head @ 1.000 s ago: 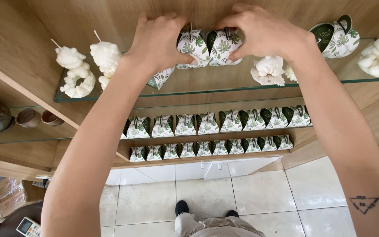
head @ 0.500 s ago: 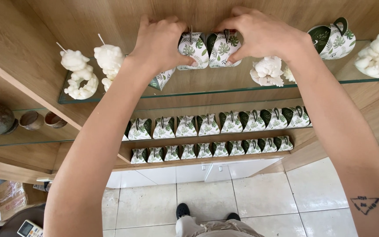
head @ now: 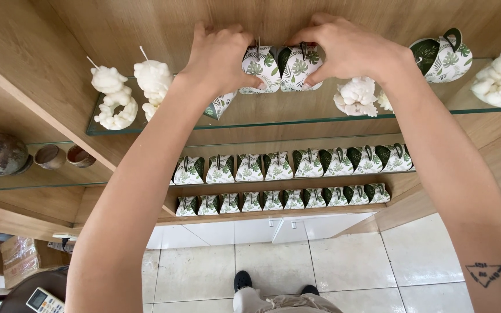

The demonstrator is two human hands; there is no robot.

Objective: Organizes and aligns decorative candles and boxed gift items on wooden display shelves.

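Our left hand and right hand stay wrapped around two leafy little boxes, now pushed side by side on the glass shelf.

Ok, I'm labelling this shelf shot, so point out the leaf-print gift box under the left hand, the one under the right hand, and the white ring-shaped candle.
Left leaf-print gift box [head: 260, 68], head view, its front face.
Right leaf-print gift box [head: 298, 68], head view, its front face.
White ring-shaped candle [head: 114, 105], head view, its left side.
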